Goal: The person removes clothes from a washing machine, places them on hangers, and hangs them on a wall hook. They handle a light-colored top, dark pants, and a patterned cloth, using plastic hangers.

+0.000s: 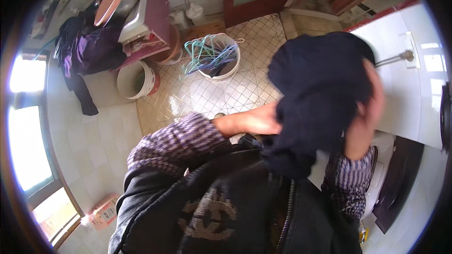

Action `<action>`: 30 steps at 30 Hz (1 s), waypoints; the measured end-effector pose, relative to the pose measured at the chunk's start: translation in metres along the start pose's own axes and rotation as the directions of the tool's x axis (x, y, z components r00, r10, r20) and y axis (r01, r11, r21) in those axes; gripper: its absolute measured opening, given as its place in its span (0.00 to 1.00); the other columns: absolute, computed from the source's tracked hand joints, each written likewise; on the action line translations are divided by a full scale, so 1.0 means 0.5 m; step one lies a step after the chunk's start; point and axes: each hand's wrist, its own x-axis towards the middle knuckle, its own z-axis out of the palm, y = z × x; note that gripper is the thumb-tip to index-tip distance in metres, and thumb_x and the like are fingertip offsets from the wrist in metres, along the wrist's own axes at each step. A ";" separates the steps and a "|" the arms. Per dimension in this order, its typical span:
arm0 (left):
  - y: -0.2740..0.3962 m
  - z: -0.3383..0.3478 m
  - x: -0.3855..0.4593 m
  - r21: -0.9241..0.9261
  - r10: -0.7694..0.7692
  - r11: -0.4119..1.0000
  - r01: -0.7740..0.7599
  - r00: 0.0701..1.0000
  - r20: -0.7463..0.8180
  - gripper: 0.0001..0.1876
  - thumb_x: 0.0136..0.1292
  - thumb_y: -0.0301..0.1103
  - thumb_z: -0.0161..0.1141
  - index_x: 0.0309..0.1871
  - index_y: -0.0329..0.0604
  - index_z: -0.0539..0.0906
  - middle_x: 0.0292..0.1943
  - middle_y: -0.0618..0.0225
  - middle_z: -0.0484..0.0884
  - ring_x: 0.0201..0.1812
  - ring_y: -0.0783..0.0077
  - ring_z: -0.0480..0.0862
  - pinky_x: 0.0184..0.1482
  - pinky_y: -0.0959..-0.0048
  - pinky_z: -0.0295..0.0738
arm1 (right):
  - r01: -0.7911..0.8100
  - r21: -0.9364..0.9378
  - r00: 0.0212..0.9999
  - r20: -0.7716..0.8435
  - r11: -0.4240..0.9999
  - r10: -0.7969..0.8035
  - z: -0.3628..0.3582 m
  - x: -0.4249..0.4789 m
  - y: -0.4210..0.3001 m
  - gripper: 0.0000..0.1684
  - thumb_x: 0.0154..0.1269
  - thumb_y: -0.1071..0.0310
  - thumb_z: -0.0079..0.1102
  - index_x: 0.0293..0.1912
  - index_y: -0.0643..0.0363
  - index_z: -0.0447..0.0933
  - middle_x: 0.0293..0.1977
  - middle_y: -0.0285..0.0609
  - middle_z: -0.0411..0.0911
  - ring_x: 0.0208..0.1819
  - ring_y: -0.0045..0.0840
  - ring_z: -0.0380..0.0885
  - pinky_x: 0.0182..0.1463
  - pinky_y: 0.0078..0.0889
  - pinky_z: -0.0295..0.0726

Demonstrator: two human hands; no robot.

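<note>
A bunched dark navy cloth garment (317, 88) is held up in front of my chest, right of the middle of the view. My left hand (263, 118) grips its left side, with the fingertips hidden behind the fabric. Against the right side presses my right hand (370, 102), blurred, its fingers wrapped around the edge. The lower folds hang down over the zip of my black vest (212, 197). What kind of garment it is cannot be told.
A white bucket (237, 67) with several plastic clothes hangers (212, 54) stands on the tiled floor (247, 88). Another bucket (132, 81) sits by the left wall, below dark clothes (100, 47) draped over a sink edge. A toilet (379, 162) is at the right.
</note>
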 end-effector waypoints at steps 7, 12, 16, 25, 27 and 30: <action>-0.180 -0.148 -0.379 -0.108 -0.076 0.994 -0.007 0.662 -0.745 0.30 0.60 0.39 0.60 0.63 0.40 0.64 0.58 0.57 0.70 0.57 0.62 0.71 0.61 0.61 0.65 | -0.815 -0.030 0.505 0.455 0.579 0.733 0.271 0.062 0.302 0.17 0.65 0.55 0.52 0.40 0.59 0.75 0.25 0.37 0.76 0.19 0.16 0.71 0.23 0.15 0.68; -0.206 -0.168 -0.487 -0.385 -0.279 0.883 -0.268 0.361 -0.890 0.30 0.60 0.39 0.59 0.63 0.40 0.64 0.58 0.57 0.70 0.58 0.62 0.71 0.61 0.61 0.65 | -0.303 -0.404 0.820 0.351 0.863 0.452 0.353 0.113 0.592 0.12 0.60 0.61 0.56 0.39 0.58 0.77 0.28 0.42 0.79 0.27 0.26 0.78 0.29 0.27 0.76; -0.248 -0.160 -0.515 -0.455 -0.423 0.742 -0.492 0.184 -0.887 0.30 0.60 0.40 0.59 0.64 0.40 0.64 0.58 0.57 0.70 0.58 0.62 0.71 0.61 0.61 0.65 | 0.112 -0.715 0.829 0.450 0.690 0.331 0.428 0.181 0.700 0.08 0.57 0.64 0.55 0.36 0.53 0.78 0.31 0.45 0.80 0.34 0.37 0.80 0.36 0.38 0.77; -0.270 -0.101 -0.476 -0.442 -0.634 0.593 -0.673 -0.052 -0.771 0.30 0.60 0.41 0.59 0.64 0.40 0.64 0.59 0.57 0.70 0.58 0.61 0.71 0.61 0.61 0.65 | 0.258 -0.804 0.586 0.571 0.536 0.574 0.519 0.148 0.987 0.14 0.59 0.70 0.47 0.45 0.58 0.75 0.48 0.45 0.72 0.52 0.38 0.70 0.52 0.40 0.70; -0.279 -0.096 -0.456 -0.445 -0.671 0.559 -0.700 -0.066 -0.739 0.31 0.60 0.42 0.59 0.64 0.40 0.64 0.59 0.57 0.70 0.58 0.61 0.71 0.61 0.61 0.65 | 0.339 -0.808 0.570 0.583 0.481 0.579 0.529 0.147 1.021 0.15 0.61 0.70 0.44 0.47 0.59 0.73 0.48 0.45 0.70 0.52 0.38 0.68 0.53 0.42 0.69; -0.294 -0.097 -0.426 -0.457 -0.713 0.511 -0.728 -0.062 -0.699 0.31 0.60 0.42 0.59 0.64 0.40 0.64 0.59 0.57 0.70 0.58 0.61 0.71 0.61 0.61 0.65 | 0.313 -0.857 0.594 0.513 0.409 0.620 0.548 0.135 1.059 0.15 0.61 0.71 0.45 0.47 0.61 0.72 0.47 0.47 0.71 0.51 0.39 0.70 0.51 0.40 0.71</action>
